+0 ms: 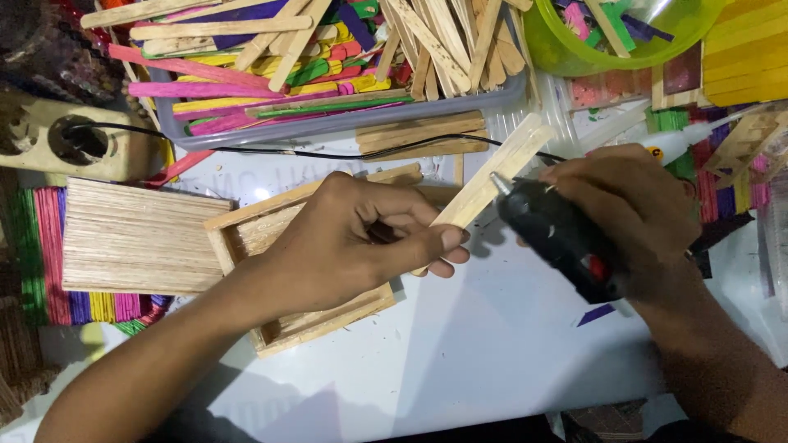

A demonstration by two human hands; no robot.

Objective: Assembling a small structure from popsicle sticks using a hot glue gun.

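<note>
Left hand (353, 238) pinches a plain wooden stick (492, 176), fingers closed round its lower end, above an open stick-built box (279, 328) that the hand partly hides. Right hand (632, 205) is wrapped round a black glue gun (558, 238), nozzle touching the stick. The tray (328, 123) of coloured sticks is cut off at the top.

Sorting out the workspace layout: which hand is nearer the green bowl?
Right. The right hand sits just below the green bowl, holding the glue gun; the left hand is farther left.
</note>
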